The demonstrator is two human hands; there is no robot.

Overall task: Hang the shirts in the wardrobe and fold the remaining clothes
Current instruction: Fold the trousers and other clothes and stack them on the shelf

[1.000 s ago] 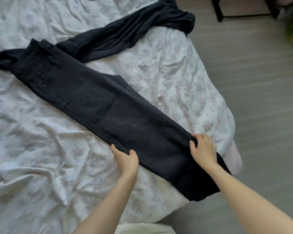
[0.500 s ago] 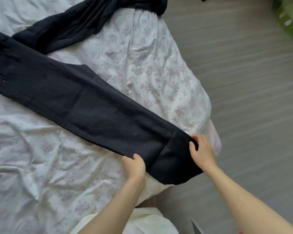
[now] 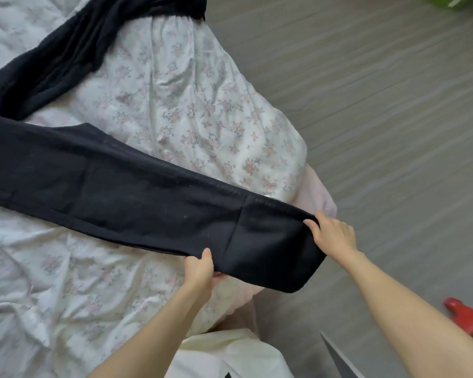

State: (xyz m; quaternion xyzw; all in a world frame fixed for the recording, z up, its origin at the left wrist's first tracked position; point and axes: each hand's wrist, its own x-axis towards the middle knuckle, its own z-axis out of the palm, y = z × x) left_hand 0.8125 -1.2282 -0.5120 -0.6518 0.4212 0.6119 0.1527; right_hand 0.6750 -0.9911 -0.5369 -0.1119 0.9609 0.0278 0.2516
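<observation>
Floral bedding covers the bed (image 3: 202,110). Left hand (image 3: 200,268) and right hand (image 3: 333,236) each pinch the hem end of the black trousers (image 3: 120,192), which lie lengthwise across it. Folding looks barely begun; another dark garment (image 3: 66,50) waits beyond.

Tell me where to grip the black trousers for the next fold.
Judging by pose: the cuff end of the trousers, one hand on each long edge, from the bed's corner. That end overhangs the bed, so fingers can slip underneath, as left hand and right hand do.
</observation>
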